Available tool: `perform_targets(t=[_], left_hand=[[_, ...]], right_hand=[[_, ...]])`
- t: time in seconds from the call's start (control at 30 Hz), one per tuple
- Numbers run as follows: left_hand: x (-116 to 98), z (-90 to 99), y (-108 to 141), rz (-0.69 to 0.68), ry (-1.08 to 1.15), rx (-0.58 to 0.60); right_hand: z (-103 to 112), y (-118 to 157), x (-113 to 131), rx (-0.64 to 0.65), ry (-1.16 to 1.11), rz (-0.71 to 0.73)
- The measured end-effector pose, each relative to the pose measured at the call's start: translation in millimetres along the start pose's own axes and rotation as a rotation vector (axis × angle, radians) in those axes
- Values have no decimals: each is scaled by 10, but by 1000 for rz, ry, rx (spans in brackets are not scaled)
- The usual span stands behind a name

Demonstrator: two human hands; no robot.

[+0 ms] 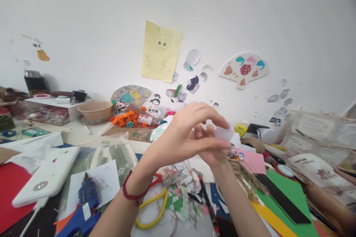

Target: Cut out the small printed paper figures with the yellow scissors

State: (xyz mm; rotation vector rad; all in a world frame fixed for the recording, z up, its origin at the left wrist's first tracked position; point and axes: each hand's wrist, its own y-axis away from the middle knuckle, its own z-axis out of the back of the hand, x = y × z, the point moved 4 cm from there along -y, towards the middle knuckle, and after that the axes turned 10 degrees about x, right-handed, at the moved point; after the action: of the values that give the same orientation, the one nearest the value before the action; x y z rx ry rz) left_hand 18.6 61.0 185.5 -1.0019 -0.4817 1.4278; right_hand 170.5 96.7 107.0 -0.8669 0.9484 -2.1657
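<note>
Both of my hands are raised together above the middle of the table. My left hand (185, 135), with a dark red cord bracelet on its wrist, has its thumb and fingers closing from above on a small piece of thin white paper (224, 133). Behind it, partly hidden, my right hand (213, 152) has curled fingers against the same paper; what its fingertips hold is hidden. Below the hands lie paper scraps (180, 196) and yellow-handled scissors (151, 213).
A blue glue gun (87, 207) and a white power bank (47, 177) lie at left. Behind are a beige bowl (95, 110) and orange flowers (129, 118). Green card (289, 196) is at right, near another person's arm (328, 203).
</note>
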Motion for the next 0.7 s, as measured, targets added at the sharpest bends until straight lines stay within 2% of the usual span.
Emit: perform_targets(t=[0.13, 0.2, 0.27, 0.47, 0.7], left_hand=[[80, 116, 39, 125, -98, -201], [138, 175, 64, 181, -151, -229], [196, 222, 84, 235, -186, -208], [285, 296, 118, 305, -235, -171], [218, 274, 111, 165, -277, -80]], right_hand=[[43, -74, 16, -49, -379, -19], [46, -93, -8, -91, -449, -28], [47, -95, -40, -131, -486, -37], [93, -50, -109, -228, -423, -27], [234, -19, -52, -304, -195, 83]])
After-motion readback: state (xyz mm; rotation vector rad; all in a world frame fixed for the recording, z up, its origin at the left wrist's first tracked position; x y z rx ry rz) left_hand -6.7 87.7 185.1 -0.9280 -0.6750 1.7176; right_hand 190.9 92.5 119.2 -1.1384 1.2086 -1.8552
